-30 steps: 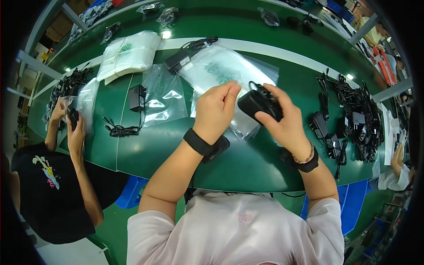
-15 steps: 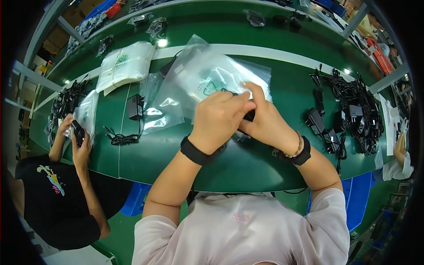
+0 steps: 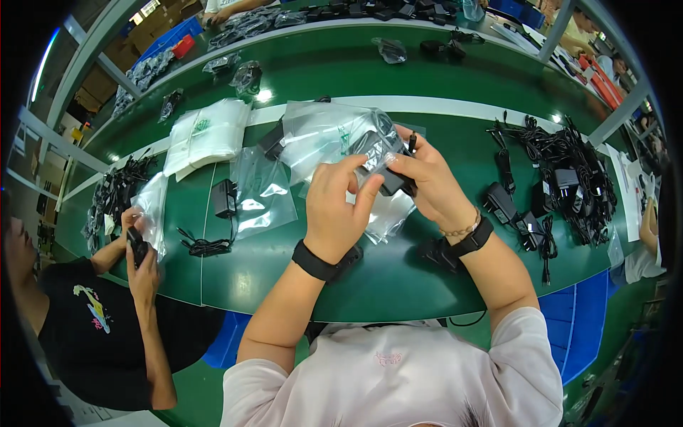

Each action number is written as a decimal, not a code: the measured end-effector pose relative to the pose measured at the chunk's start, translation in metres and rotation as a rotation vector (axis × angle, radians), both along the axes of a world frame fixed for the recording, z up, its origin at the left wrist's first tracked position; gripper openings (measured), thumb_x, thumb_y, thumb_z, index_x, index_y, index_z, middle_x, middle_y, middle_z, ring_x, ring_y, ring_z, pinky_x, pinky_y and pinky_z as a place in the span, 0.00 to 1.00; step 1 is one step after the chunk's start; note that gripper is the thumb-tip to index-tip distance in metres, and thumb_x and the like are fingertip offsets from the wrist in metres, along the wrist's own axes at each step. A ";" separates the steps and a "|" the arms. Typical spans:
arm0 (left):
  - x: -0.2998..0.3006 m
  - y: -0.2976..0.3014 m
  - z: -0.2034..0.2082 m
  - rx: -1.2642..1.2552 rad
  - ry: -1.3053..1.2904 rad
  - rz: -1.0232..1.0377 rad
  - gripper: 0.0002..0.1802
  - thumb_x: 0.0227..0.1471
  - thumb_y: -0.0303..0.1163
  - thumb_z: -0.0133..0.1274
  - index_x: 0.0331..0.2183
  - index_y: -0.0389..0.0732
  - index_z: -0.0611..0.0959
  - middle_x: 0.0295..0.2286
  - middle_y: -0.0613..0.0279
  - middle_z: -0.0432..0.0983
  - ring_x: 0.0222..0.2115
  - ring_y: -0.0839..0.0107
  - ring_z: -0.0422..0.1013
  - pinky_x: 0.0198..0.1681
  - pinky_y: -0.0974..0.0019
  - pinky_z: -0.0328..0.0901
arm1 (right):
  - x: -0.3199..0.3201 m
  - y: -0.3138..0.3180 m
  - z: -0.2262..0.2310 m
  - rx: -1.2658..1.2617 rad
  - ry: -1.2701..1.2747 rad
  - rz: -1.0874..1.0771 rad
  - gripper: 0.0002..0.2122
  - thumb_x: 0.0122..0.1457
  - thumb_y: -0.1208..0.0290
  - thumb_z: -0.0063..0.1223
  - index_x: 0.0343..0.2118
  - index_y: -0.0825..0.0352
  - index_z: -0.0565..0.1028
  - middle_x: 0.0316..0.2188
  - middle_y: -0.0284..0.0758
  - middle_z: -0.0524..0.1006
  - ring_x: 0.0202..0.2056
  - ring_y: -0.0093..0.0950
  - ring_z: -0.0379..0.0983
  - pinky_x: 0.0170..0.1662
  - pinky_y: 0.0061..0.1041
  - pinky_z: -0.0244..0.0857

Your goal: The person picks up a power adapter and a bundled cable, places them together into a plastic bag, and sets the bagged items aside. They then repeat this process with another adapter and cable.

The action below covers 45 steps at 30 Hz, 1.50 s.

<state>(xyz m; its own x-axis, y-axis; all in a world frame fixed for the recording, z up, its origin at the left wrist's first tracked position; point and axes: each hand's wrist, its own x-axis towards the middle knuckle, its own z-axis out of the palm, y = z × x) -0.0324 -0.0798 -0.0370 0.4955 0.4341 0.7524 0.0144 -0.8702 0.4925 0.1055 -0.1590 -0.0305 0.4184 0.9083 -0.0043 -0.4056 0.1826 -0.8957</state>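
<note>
Over the middle of the table, my right hand (image 3: 435, 186) is closed round a black power adapter (image 3: 390, 183), its thumb across the front. A short black plug end sticks up by the fingers. My left hand (image 3: 333, 206) bends its thumb and fingers against the adapter's left side; the exact contact is partly hidden. Clear film shines over the adapter's upper part; I cannot tell whether it is inside a bag. Right behind it lie clear plastic bags (image 3: 313, 139) with green print. Another clear bag (image 3: 265, 206) lies flat to the left.
Left of the bags sits an adapter (image 3: 225, 198) with a coiled cable (image 3: 203, 244). A stack of bags (image 3: 205, 139) lies farther back. At the right is a heap of adapters and cables (image 3: 569, 178). A co-worker (image 3: 99, 327) at the left handles a black adapter. Blue bins (image 3: 580, 327) stand below.
My hands have parted slightly, and the adapter between them, mostly hidden before, now shows. The printed bags have shifted left and lower. The whole view has moved a little.
</note>
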 end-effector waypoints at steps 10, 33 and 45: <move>0.001 -0.012 -0.015 -0.475 -0.096 -0.160 0.08 0.47 0.27 0.53 0.32 0.36 0.74 0.21 0.59 0.70 0.22 0.64 0.68 0.26 0.66 0.63 | -0.012 0.002 -0.011 -0.015 0.042 -0.175 0.19 0.52 0.77 0.51 0.46 0.68 0.60 0.35 0.34 0.71 0.35 0.20 0.69 0.36 0.19 0.66; -0.007 0.002 0.016 -0.375 0.061 -0.034 0.06 0.44 0.25 0.52 0.28 0.36 0.74 0.19 0.55 0.70 0.24 0.58 0.68 0.25 0.63 0.63 | -0.032 0.024 -0.024 0.062 -1.164 -0.024 0.31 0.45 0.72 0.57 0.53 0.65 0.56 0.27 0.41 0.75 0.25 0.33 0.74 0.30 0.28 0.67; -0.003 -0.014 -0.004 -0.041 0.100 -0.040 0.07 0.43 0.23 0.52 0.29 0.37 0.74 0.22 0.56 0.69 0.23 0.57 0.67 0.26 0.60 0.63 | -0.012 0.033 -0.010 -0.086 0.055 -0.029 0.28 0.52 0.72 0.54 0.56 0.63 0.57 0.31 0.34 0.74 0.25 0.25 0.69 0.29 0.20 0.65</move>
<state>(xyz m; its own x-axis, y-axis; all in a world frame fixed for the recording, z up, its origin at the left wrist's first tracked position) -0.0356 -0.0935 -0.0408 0.5843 0.4419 0.6807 0.0311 -0.8503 0.5253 0.0934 -0.1259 -0.0405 0.4415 0.8911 -0.1053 -0.4504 0.1186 -0.8849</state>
